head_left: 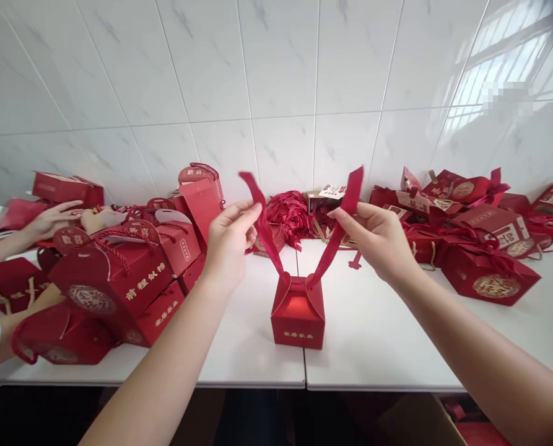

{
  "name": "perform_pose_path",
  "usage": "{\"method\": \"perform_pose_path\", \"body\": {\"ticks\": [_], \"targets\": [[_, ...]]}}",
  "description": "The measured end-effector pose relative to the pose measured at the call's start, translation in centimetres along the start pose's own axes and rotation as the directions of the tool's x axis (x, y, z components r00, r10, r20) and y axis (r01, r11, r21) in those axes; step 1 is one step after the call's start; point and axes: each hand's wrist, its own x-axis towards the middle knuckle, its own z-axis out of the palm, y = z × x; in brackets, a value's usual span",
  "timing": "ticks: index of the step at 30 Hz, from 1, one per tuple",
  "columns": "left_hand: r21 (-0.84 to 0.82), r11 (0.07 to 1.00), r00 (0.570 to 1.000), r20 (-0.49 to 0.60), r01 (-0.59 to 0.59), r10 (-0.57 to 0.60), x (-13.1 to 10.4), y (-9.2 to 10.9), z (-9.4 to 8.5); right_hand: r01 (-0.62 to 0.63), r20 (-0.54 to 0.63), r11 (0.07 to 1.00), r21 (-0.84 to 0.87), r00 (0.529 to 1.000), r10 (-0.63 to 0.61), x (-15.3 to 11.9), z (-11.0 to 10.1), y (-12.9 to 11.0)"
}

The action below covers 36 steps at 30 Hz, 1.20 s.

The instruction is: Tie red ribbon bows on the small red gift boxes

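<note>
Left hand (230, 244) pinches left ribbon (263, 229), fingers closed on strip. Right hand (378, 238) pinches right ribbon (339, 229) likewise. Small red box (298, 319) below and between fingertips, standing on white table (373, 347). Red box pile (118, 279) left of fingers; white tiled wall (280, 74) behind. Another person's hand (53, 218) far left.

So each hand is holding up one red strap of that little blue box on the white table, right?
Not quite: the head view shows the little box is red, not blue. The left hand and right hand each hold up one red strap of it on the white table.
</note>
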Motion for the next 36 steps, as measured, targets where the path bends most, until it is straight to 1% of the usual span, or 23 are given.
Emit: {"method": "perform_pose_path", "body": {"ticks": [3,6,9,12,15,18,20,23,25,26,28,31,34,36], "targets": [[0.002,1.0,1.0,-0.01,-0.021,0.021,0.1,0.1,0.9,0.017,0.042,1.0,0.004,0.999,-0.018,0.8,0.8,-0.4],[-0.029,0.999,1.0,-0.006,-0.019,0.019,0.3,0.4,1.5,0.042,0.048,0.993,0.106,0.998,-0.047,1.2,1.2,-0.8],[-0.066,0.998,1.0,-0.013,-0.02,0.02,0.3,0.5,1.9,0.023,0.063,0.985,0.171,0.997,-0.034,1.5,1.1,-0.8],[-0.09,0.996,1.0,-0.004,-0.025,0.025,0.2,0.4,1.9,-0.008,0.065,0.981,0.193,0.998,-0.004,1.8,0.7,-0.5],[-0.14,0.989,0.999,0.019,0.038,-0.036,-0.1,0.4,1.7,-0.033,0.037,0.977,0.21,0.999,0.025,1.9,0.0,-0.3],[-0.198,0.977,0.997,0.007,0.081,-0.081,-0.2,0.5,1.3,-0.037,0.017,0.968,0.247,0.999,0.034,2.0,-0.3,-0.4],[-0.219,0.972,0.996,0.015,0.085,-0.084,-0.2,0.6,1.1,-0.062,0.012,0.957,0.283,0.998,0.061,2.1,-0.3,-0.6],[-0.22,0.973,0.995,0.085,0.069,-0.051,-0.1,0.8,1.1,-0.179,0.034,0.927,0.329,0.983,0.178,2.8,0.2,-0.9],[-0.174,0.984,0.987,0.157,0.045,-0.018,-0.2,0.9,1.3,-0.265,0.067,0.916,0.301,0.964,0.257,3.3,0.8,-1.1],[-0.127,0.991,0.981,0.192,0.036,-0.011,-0.4,0.9,1.5,-0.292,0.09,0.92,0.263,0.956,0.278,3.4,1.2,-1.2],[-0.007,0.999,0.97,0.243,0.035,-0.032,-0.7,0.9,1.9,-0.307,0.149,0.936,0.174,0.947,0.283,3.3,1.9,-1.4],[0.131,0.99,0.959,0.268,0.056,-0.09,-1.3,0.8,2.4,-0.281,0.252,0.952,0.12,0.936,0.245,2.4,2.7,-1.3],[0.215,0.976,0.959,0.266,0.04,-0.098,-1.7,0.7,2.6,-0.241,0.354,0.956,0.17,0.92,0.168,1.3,3.1,-0.9],[0.246,0.968,0.954,0.281,0.037,-0.108,-1.9,0.8,2.5,-0.206,0.379,0.956,0.207,0.918,0.116,0.9,3.2,-0.5]]}}
